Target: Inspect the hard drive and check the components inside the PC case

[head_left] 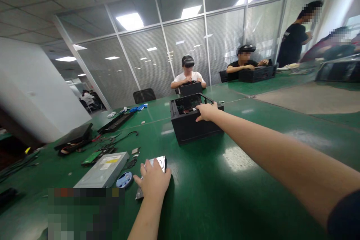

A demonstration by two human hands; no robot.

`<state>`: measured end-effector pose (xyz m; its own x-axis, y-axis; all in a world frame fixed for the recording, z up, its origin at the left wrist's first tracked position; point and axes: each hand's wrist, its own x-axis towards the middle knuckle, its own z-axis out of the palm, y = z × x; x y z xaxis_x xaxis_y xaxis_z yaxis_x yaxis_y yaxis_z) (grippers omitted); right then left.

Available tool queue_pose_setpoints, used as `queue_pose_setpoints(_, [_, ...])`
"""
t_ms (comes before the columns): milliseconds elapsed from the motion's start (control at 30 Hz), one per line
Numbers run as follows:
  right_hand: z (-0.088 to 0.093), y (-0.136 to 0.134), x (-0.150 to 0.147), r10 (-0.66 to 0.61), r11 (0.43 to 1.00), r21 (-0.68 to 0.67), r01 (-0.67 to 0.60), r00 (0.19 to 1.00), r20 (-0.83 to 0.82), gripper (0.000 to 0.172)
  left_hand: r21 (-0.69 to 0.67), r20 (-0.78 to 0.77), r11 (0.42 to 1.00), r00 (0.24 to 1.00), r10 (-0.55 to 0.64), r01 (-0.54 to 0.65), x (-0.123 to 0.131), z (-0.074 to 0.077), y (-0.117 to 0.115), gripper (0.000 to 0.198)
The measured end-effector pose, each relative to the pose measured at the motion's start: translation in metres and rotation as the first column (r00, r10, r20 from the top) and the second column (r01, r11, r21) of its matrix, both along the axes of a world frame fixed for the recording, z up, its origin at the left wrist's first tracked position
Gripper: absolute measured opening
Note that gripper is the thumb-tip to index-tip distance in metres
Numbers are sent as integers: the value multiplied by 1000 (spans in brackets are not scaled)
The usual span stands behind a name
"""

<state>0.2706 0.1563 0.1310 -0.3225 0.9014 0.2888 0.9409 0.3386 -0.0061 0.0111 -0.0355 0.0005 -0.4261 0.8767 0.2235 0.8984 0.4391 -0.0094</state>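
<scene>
My left hand lies over a silver hard drive on the green table, its fingers spread across the drive and the thumb at its right edge. Most of the drive is hidden under the palm. Farther off, my right hand grips the near top edge of a black computer case, fingers bent over the rim. The case's open side faces up and its inside is partly visible. Beside my left hand are a round blue plastic piece and a grey optical drive.
On the left lie a green circuit board, loose cables, a long black panel and blue-and-white gloves. Across the table, a person and another person work at black cases. One person stands at right.
</scene>
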Motion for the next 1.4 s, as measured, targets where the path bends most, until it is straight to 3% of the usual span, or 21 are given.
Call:
queue_pose_setpoints(100, [-16, -39, -2, -15, 990, 142, 21, 999, -45, 68, -20, 74, 996, 993, 87, -86, -5, 4, -2, 78])
queue_pose_setpoints(200, [-49, -88, 1, 142, 965, 243, -102, 978, -154, 62, -64, 161, 992, 980, 115, -106, -10, 7, -2, 87])
queue_pose_setpoints(333, [-107, -149, 11, 243, 969, 87, -229, 845, -476, 57, -27, 186, 994, 976, 112, -109, -14, 9, 1, 86])
queue_pose_setpoints(467, [-143, -189, 14, 171, 923, -82, -375, 593, -786, 53, 5, 221, 997, 973, 68, -71, -7, 19, -2, 91])
queue_pose_setpoints(600, [-150, -193, 12, -15, 842, -162, -514, 278, -961, 45, 150, 195, 989, 980, -39, 9, 10, 36, -12, 90])
queue_pose_setpoints(700, [-150, -188, 14, -230, 703, -225, -674, 84, -970, 56, 354, 202, 932, 966, -160, 81, 28, 42, -21, 85])
queue_pose_setpoints(800, [-152, -190, 13, -389, 473, -230, -851, 33, -921, 86, 534, 366, 837, 859, -359, 122, 48, 39, -29, 82])
queue_pose_setpoints(867, [-153, -195, 10, -429, 353, -172, -920, 4, -904, 99, 557, 462, 825, 789, -406, 98, 62, 34, -32, 86])
queue_pose_setpoints(967, [-154, -204, 2, -417, 243, -25, -970, -81, -905, 93, 538, 551, 838, 713, -434, 95, 82, 26, -36, 93])
queue_pose_setpoints(1033, [-155, -207, -2, -405, 240, 41, -970, -139, -904, 75, 537, 585, 837, 670, -457, 103, 91, 22, -38, 88])
queue_pose_setpoints(1133, [-156, -204, -3, -447, 339, 7, -941, -168, -878, 52, 548, 588, 818, 614, -526, 176, 93, 18, -40, 78])
queue_pose_setpoints(1267, [-154, -196, 6, -527, 399, -35, -916, -197, -827, 52, 572, 684, 805, 450, -574, 158, 80, 14, -35, 64])
queue_pose_setpoints(1400, [-148, -191, 10, -578, 421, -33, -907, -240, -780, 49, 526, 768, 844, 369, -524, 105, 69, 7, -24, 51])
